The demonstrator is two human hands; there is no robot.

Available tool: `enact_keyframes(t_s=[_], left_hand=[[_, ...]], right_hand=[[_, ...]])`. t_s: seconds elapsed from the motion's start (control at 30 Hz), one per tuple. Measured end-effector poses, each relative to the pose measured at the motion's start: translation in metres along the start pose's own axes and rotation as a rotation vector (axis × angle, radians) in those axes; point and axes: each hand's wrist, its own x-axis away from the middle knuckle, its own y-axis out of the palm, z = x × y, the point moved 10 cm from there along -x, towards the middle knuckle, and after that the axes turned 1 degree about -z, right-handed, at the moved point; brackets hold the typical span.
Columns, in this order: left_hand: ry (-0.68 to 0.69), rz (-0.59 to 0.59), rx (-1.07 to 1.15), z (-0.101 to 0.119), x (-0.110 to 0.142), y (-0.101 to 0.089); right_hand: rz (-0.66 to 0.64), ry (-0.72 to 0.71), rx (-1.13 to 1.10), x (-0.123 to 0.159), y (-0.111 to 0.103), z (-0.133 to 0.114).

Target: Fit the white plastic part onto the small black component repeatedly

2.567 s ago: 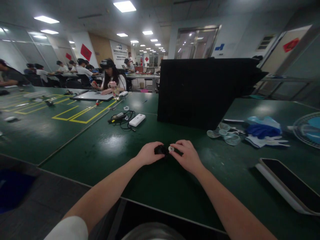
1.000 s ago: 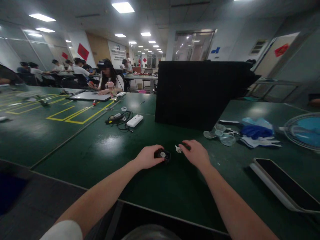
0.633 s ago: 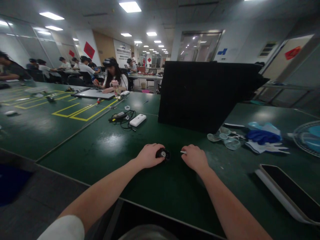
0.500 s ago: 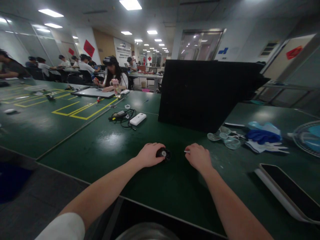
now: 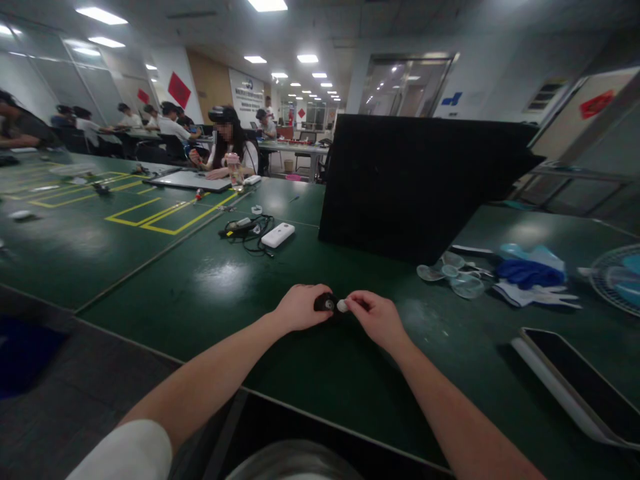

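In the head view, my left hand (image 5: 301, 308) grips a small black rounded housing (image 5: 321, 301) just above the green table, thumb and fingers around its left side. A small pale round centre shows on the housing's face. Close by on the right, my right hand (image 5: 377, 319) pinches a small white round piece (image 5: 342, 305) between thumb and forefinger. Only a narrow gap seems to separate the piece from the housing; whether they touch is hard to tell. The inside of the housing is too dark to make out.
A large black panel (image 5: 410, 187) stands ahead. To the right lie clear fan blades (image 5: 465, 285), blue and white gloves (image 5: 533, 273), a round fan grille (image 5: 617, 277) and a phone-like slab (image 5: 580, 380). Ahead left are a white box (image 5: 278, 235) and a cabled black device (image 5: 243, 229). Co-workers sit beyond.
My right hand first drew away rightward from the black housing with the white piece, then came back left beside it. My left hand has kept its hold, with the housing's face tilted slightly differently.
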Motion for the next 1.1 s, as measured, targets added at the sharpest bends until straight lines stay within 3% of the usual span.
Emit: enact_keyframes(t_s=[0.3, 0.47, 0.77, 1.0, 1.1], left_hand=[[-0.074, -0.049, 0.088, -0.008, 0.000, 0.006], [-0.070, -0.051, 0.095, -0.006, 0.001, 0.004], [-0.010, -0.058, 0.108, -0.003, 0.000, 0.006], [0.011, -0.062, 0.074, -0.001, -0.001, 0.010], [0.034, -0.024, 0.082, -0.007, 0.000, 0.003]], right_hand=[[-0.012, -0.115, 0.115, 0.003, 0.002, -0.011], [-0.101, -0.022, 0.217, 0.001, 0.013, 0.000], [-0.111, 0.095, 0.343, 0.001, 0.015, 0.008], [-0.016, 0.199, 0.280, 0.002, -0.012, 0.020], [-0.034, 0.226, 0.269, 0.002, -0.015, 0.021]])
